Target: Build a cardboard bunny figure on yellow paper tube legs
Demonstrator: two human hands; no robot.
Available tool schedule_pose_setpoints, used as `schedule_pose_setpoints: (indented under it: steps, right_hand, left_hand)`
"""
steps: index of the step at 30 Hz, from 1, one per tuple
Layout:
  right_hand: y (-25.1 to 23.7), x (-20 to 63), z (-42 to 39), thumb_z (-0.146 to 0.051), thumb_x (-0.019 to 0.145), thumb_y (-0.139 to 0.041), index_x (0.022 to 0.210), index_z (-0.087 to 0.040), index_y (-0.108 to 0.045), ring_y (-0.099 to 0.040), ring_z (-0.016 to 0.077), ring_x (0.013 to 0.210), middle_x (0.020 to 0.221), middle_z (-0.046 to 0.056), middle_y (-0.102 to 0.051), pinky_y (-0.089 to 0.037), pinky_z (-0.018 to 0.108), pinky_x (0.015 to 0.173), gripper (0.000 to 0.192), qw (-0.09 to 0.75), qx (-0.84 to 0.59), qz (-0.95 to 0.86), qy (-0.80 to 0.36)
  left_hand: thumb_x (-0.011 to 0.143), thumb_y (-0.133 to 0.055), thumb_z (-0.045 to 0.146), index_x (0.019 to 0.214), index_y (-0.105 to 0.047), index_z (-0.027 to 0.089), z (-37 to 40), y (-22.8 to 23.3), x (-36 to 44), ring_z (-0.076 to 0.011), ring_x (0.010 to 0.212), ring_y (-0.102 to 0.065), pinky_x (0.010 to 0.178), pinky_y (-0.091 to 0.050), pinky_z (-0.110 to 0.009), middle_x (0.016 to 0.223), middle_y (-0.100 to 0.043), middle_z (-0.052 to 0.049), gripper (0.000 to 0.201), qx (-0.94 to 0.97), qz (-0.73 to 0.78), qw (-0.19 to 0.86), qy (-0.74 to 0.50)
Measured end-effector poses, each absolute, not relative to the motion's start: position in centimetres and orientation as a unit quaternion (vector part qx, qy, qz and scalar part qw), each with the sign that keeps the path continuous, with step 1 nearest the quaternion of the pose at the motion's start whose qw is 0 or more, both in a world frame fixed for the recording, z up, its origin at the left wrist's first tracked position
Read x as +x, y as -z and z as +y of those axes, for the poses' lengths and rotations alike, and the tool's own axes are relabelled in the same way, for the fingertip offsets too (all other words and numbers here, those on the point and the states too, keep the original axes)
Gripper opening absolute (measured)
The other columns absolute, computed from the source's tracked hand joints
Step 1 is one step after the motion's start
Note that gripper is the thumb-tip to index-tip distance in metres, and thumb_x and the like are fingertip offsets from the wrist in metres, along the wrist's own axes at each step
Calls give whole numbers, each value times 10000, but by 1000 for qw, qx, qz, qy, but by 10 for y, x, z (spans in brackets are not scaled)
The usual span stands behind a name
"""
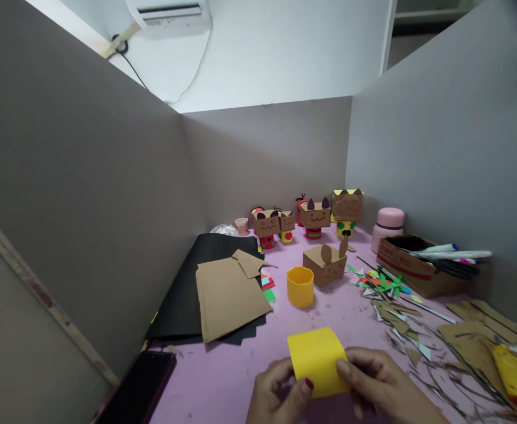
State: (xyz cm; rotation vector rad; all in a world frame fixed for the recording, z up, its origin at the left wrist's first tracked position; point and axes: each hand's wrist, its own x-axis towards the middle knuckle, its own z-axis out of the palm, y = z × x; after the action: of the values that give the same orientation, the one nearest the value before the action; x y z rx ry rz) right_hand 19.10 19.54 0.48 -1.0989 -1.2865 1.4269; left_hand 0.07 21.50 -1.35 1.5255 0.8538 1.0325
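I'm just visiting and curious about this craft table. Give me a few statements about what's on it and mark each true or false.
1. Both hands hold a yellow paper. True: the left hand and right hand pinch its lower edge.
2. The yellow paper ring lies on its side. False: it stands upright on the pink table.
3. Brown card sheets lie on black paper. True.
4. The markers lie loose on the table. False: they rest across an open cardboard box.
5. A row of small box figures stands by the back wall. True.
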Motion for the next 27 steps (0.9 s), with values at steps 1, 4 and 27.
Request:
schedule_pose_setpoints:
  steps: [1,4,27]
  right_hand:
    - [-4,191,195,-683,726,-627,773,-140,-705,-410,42,424,626,7,-571,-335,172,410,551,444,-433,-530,-578]
    - [-4,191,193,-612,767,-641,905,-159,-710,-377,39,411,662,1,-580,-339,183,410,478,446,-408,-537,-588]
    - [-18,189,185,-542,846,-551,840,-193,-692,-564,172,695,800,69,-653,-454,256,597,377,414,-433,-675,-431]
  left_hand:
    - [803,-601,534,916,-734,156,216,14,0,-228,827,-584,739,-433,-307,867,-668,-119,417,615,364,548,-434]
    - [823,-586,511,798,-742,140,216,13,-1,-192,738,-562,671,-414,-280,768,-624,-96,404,623,399,519,-428]
    - [863,-562,489,993,-718,131,209,-18,3,-189,807,-614,780,-449,-284,850,-698,-103,412,513,333,639,-466]
